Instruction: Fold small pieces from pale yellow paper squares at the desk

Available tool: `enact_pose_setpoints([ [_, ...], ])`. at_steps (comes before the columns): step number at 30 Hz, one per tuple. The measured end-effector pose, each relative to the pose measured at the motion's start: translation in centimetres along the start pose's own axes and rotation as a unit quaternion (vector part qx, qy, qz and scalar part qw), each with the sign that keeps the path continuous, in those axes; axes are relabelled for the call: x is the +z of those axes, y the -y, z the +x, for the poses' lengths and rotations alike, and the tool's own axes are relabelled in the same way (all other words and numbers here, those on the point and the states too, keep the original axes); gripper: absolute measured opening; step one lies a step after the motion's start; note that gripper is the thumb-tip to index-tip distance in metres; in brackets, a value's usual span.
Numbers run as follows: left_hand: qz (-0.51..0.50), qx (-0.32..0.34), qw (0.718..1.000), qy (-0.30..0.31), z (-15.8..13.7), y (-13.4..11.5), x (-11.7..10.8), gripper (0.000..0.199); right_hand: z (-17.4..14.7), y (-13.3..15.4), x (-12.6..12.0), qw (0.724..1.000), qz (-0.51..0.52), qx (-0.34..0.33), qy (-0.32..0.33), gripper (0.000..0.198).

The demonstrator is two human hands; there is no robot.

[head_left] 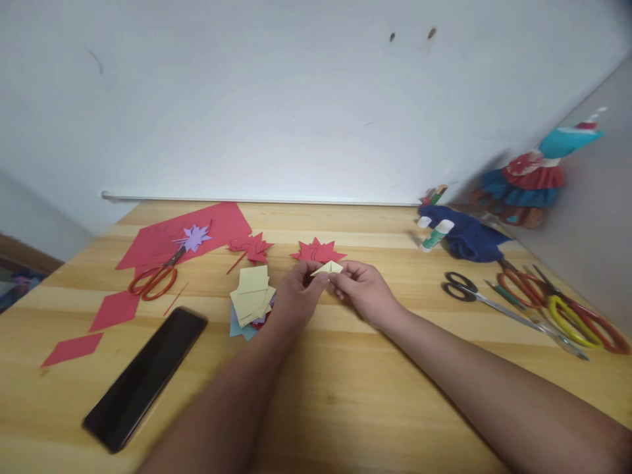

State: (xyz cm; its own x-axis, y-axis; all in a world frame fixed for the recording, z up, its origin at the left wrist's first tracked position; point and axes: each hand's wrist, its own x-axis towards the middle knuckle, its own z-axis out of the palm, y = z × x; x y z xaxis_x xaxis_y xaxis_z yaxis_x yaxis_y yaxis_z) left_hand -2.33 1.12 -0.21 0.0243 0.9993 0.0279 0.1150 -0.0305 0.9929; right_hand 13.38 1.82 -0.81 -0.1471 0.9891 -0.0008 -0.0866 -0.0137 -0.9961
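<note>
Between my two hands is a small piece of folded pale-yellow paper (330,267), held just above the wooden table. My left hand (300,289) pinches its left side, with the thumb along the near edge. On the other side, my right hand (364,288) grips the right corner between thumb and fingers. Just beyond them lies a red pointed paper cutout (318,250). Beside my left hand sits a pile of yellow paper squares (253,296), with blue, purple and red pieces showing underneath.
Left: red paper sheets (227,220), a purple paper star (197,237), red-handled scissors (154,280), red diamonds (116,309) and a black phone (145,378). Right: a glue stick (437,235), dark-blue cloth (467,234), black-handled scissors (461,287) and yellow-handled scissors (575,322). A whiteboard (276,105) stands behind.
</note>
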Motion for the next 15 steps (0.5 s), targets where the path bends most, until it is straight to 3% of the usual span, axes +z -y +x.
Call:
enact_pose_setpoints([
  [5, 0.041, -0.008, 0.999, 0.004, 0.05, -0.23, -0.16, 0.024, 0.02, -0.23, 0.01, 1.000, 0.020, 0.008, 0.002, 0.026],
  [11, -0.030, 0.020, 0.998, 0.042, 0.00, -0.74, -0.24, 0.027, 0.07, -0.22, 0.09, 0.998, 0.054, 0.023, -0.007, 0.026],
  [15, -0.036, -0.001, 0.997, 0.062, -0.13, -0.54, -0.05, 0.018, 0.03, -0.08, 0.30, 0.996, 0.081, 0.022, -0.007, 0.028],
])
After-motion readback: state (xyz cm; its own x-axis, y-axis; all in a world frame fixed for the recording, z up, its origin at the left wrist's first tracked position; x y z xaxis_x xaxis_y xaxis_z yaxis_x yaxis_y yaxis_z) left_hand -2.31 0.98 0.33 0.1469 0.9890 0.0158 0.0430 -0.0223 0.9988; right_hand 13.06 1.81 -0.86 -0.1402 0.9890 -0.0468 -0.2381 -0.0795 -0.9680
